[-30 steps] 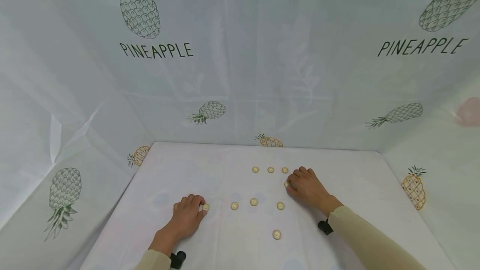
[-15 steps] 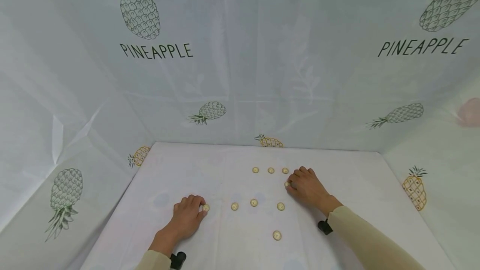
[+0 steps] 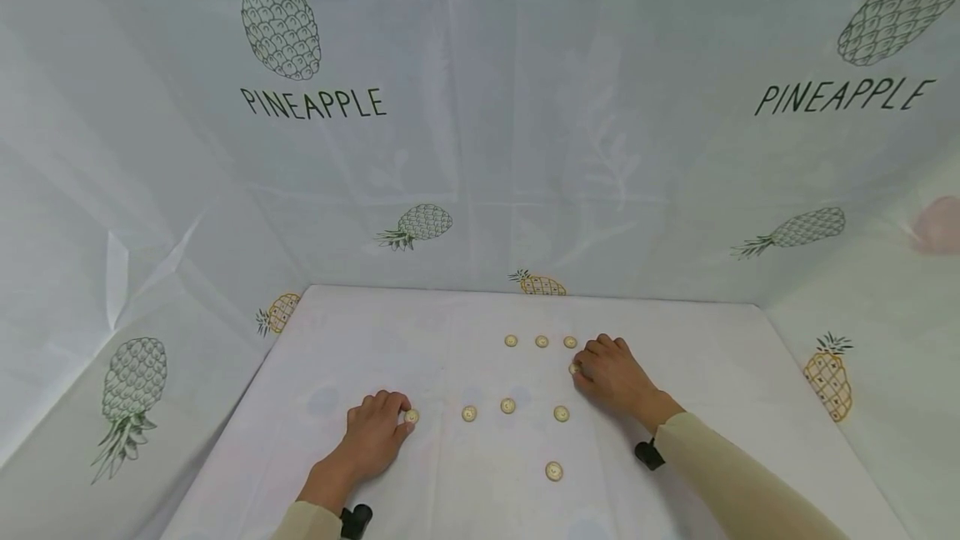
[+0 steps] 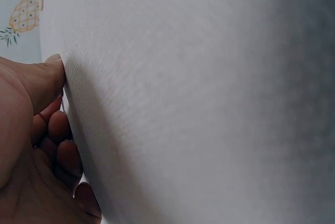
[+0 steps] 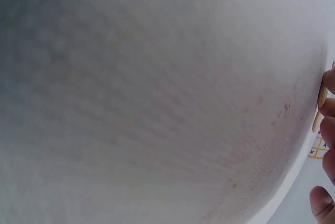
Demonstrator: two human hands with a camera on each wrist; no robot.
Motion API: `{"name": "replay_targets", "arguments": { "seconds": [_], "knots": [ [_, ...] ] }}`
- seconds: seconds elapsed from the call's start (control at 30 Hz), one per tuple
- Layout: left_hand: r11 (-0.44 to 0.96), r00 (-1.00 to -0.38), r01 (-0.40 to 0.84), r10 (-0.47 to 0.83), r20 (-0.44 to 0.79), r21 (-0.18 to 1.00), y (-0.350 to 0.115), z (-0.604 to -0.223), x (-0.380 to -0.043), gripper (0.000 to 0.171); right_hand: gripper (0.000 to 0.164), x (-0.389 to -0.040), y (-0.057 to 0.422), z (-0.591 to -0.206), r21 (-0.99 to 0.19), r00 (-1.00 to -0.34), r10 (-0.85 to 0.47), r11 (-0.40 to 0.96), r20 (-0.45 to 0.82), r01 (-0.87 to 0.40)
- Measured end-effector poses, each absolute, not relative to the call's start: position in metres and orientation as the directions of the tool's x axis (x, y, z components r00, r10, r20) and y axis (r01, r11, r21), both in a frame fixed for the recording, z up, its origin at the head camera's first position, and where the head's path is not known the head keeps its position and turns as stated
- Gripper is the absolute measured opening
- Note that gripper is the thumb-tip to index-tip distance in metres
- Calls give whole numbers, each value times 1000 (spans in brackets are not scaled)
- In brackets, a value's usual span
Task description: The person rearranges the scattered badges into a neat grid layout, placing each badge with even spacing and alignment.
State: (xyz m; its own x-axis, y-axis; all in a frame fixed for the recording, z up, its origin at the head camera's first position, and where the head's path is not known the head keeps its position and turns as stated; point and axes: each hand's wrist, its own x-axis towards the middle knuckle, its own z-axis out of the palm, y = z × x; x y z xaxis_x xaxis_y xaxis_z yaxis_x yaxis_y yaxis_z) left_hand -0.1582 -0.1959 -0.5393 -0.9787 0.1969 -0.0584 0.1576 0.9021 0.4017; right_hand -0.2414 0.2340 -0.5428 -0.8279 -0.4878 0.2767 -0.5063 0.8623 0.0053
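Note:
Near the table's left side, my left hand (image 3: 375,433) pinches a round cream button (image 3: 412,416) between thumb and index finger, flat on the cloth. In the left wrist view the thumb (image 4: 48,77) presses down at the cloth and that button is hidden. Farther back on the right, my right hand (image 3: 615,373) has its thumb and index finger at the edges of another button (image 3: 574,367), which they partly cover. The right wrist view shows this button (image 5: 322,96) edge-on between the fingertips.
Three buttons form a back row, the rightmost button (image 3: 570,342) close to my right fingers. Between the hands lie a left button (image 3: 468,413), a middle button (image 3: 507,406) and a right button (image 3: 561,413). One button (image 3: 553,471) sits nearer. Pineapple-print cloth (image 3: 480,148) walls the table.

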Motion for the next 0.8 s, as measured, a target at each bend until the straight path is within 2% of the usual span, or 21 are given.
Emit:
{"name": "replay_targets", "arguments": {
  "seconds": [0.33,0.8],
  "knots": [
    [903,-980,132,180,-82,408,-195,-540,-158,20,13,-242,233,-542,-3,-828,-483,863,287,-505],
    [906,-979,158,197,-61,393,-196,-538,-158,20,15,-241,233,-543,29,-812,-490,861,318,-508]
  ]
}}
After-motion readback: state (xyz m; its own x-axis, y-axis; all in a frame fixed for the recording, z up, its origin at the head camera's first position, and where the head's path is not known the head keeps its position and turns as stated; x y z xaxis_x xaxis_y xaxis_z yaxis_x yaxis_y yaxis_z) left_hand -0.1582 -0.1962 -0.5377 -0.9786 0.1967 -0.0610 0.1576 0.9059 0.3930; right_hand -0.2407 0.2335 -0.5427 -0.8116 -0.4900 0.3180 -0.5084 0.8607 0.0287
